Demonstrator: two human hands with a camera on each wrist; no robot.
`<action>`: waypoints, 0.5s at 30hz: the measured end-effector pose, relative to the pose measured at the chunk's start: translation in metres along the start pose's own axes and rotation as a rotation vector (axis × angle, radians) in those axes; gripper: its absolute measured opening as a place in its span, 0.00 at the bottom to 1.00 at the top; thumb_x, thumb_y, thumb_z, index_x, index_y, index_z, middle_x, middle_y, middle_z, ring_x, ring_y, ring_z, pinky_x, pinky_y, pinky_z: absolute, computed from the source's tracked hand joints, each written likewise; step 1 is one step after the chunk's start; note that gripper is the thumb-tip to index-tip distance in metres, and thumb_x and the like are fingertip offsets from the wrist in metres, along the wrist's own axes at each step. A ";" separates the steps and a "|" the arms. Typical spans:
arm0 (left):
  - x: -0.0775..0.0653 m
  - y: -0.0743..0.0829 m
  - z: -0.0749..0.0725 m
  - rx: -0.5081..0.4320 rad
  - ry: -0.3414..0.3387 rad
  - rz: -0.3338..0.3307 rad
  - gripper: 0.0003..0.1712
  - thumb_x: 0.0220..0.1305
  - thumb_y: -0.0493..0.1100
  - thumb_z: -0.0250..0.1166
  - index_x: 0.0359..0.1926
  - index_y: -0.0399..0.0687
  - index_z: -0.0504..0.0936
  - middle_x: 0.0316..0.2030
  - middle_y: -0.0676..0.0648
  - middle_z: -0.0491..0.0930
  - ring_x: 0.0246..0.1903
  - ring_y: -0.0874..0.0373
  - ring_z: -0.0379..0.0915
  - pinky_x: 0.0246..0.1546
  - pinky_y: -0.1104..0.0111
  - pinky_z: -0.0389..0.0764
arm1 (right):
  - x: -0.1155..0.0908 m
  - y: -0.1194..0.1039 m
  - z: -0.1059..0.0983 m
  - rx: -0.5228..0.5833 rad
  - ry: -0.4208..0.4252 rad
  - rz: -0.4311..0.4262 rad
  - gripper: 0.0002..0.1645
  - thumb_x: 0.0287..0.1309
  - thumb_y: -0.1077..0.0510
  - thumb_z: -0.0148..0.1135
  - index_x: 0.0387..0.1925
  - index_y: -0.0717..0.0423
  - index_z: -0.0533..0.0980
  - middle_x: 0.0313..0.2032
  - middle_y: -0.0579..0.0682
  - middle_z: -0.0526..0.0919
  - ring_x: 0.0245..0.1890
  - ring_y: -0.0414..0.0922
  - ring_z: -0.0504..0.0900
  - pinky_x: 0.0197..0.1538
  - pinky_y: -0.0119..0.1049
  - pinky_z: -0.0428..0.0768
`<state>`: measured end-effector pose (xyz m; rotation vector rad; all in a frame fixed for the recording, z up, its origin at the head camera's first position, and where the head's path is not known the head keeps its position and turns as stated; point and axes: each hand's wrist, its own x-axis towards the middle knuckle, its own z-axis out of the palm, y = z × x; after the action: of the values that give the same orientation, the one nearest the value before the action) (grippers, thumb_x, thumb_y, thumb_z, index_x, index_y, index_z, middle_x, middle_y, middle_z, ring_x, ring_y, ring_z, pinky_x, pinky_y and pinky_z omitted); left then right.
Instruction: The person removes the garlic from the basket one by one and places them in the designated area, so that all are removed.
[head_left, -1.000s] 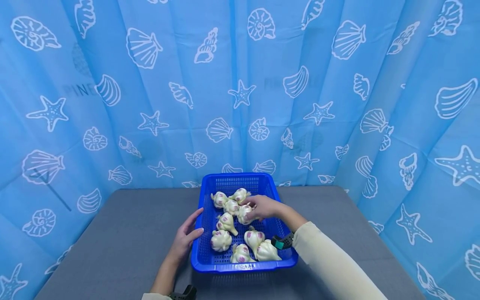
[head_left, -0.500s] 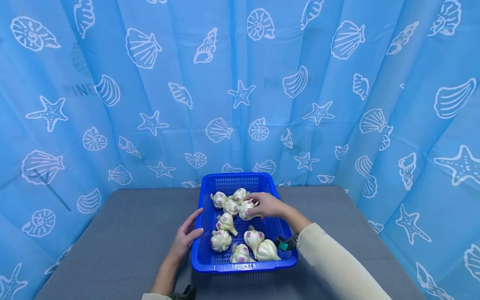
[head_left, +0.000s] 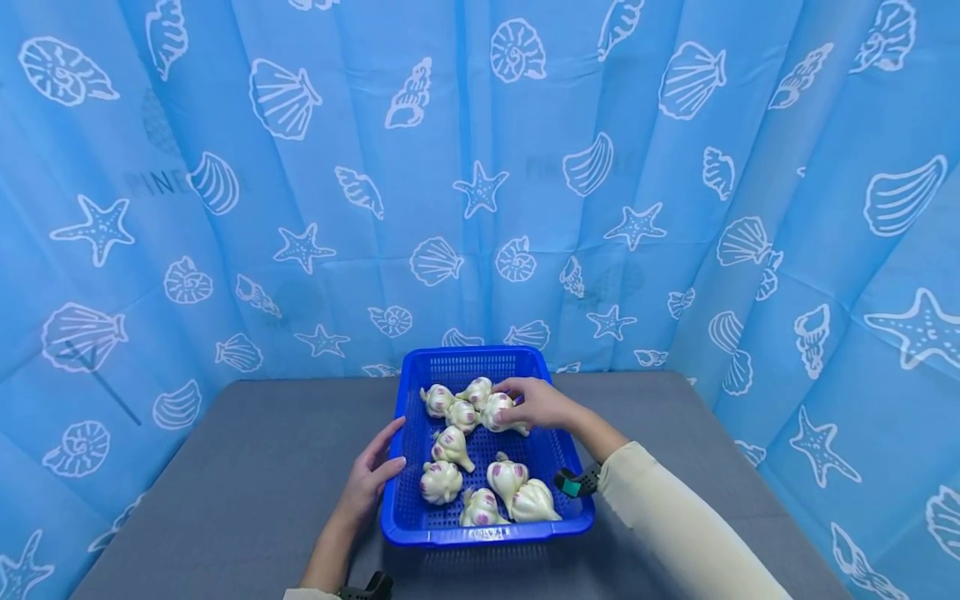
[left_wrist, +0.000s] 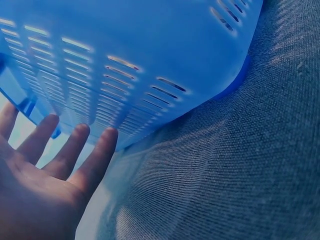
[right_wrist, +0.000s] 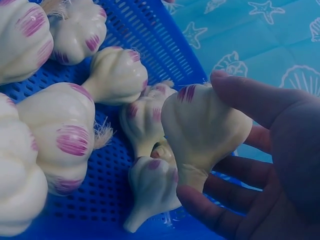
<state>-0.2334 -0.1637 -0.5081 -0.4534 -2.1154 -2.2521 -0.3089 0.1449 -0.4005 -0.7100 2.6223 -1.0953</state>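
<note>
I had R hand [head_left: 542, 405] pinching garlic bulb [head_left: 495, 413] in basket [head_left: 420, 536], L hand [head_left: 366, 480] fingers spread alongside; prob. repositioning, next needed steady grip.

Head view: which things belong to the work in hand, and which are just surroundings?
Apparently in the work:
- garlic bulb held by the right hand
- other garlic bulbs
- blue basket
- left hand at the basket's left side

Apparently just surroundings:
- shell-print curtain
- grey table
- dark wristbands
</note>
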 end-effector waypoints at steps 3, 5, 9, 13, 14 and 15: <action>0.000 -0.001 -0.001 -0.003 -0.001 -0.001 0.33 0.68 0.41 0.57 0.72 0.54 0.61 0.71 0.38 0.58 0.66 0.36 0.59 0.57 0.45 0.70 | 0.000 0.002 -0.002 0.006 0.013 -0.013 0.32 0.57 0.51 0.69 0.60 0.60 0.74 0.42 0.52 0.80 0.31 0.43 0.80 0.27 0.40 0.81; 0.000 -0.001 -0.001 -0.007 -0.004 -0.001 0.33 0.68 0.41 0.57 0.73 0.54 0.61 0.71 0.38 0.58 0.66 0.36 0.58 0.57 0.45 0.69 | -0.001 0.004 -0.004 0.019 0.016 -0.012 0.31 0.58 0.51 0.69 0.60 0.59 0.74 0.42 0.51 0.80 0.33 0.44 0.80 0.28 0.44 0.82; 0.001 -0.001 -0.001 -0.012 -0.013 0.003 0.33 0.68 0.40 0.57 0.73 0.53 0.61 0.71 0.38 0.58 0.66 0.36 0.58 0.58 0.45 0.68 | -0.003 0.004 -0.009 0.039 0.027 0.004 0.30 0.57 0.51 0.69 0.60 0.58 0.74 0.44 0.52 0.79 0.38 0.45 0.81 0.32 0.50 0.82; 0.000 0.001 -0.001 -0.011 -0.008 0.002 0.33 0.68 0.40 0.57 0.73 0.53 0.61 0.70 0.38 0.58 0.66 0.36 0.58 0.58 0.45 0.68 | -0.005 0.003 -0.014 0.065 0.042 0.008 0.31 0.57 0.53 0.69 0.60 0.59 0.73 0.47 0.55 0.79 0.39 0.46 0.81 0.34 0.52 0.82; 0.000 0.001 -0.001 -0.010 -0.008 0.003 0.33 0.68 0.40 0.57 0.73 0.53 0.61 0.70 0.38 0.58 0.66 0.37 0.58 0.58 0.45 0.69 | -0.005 0.004 -0.014 0.071 0.045 0.002 0.31 0.57 0.53 0.69 0.60 0.60 0.72 0.47 0.56 0.79 0.38 0.46 0.81 0.34 0.53 0.82; 0.000 0.001 -0.001 -0.011 -0.009 0.003 0.33 0.68 0.40 0.56 0.73 0.53 0.61 0.70 0.38 0.58 0.66 0.37 0.58 0.58 0.45 0.69 | -0.005 0.004 -0.016 0.077 0.048 0.001 0.32 0.58 0.53 0.69 0.61 0.60 0.72 0.48 0.57 0.79 0.37 0.45 0.81 0.34 0.53 0.82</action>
<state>-0.2336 -0.1644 -0.5072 -0.4678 -2.1070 -2.2653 -0.3114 0.1592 -0.3921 -0.6750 2.6035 -1.2201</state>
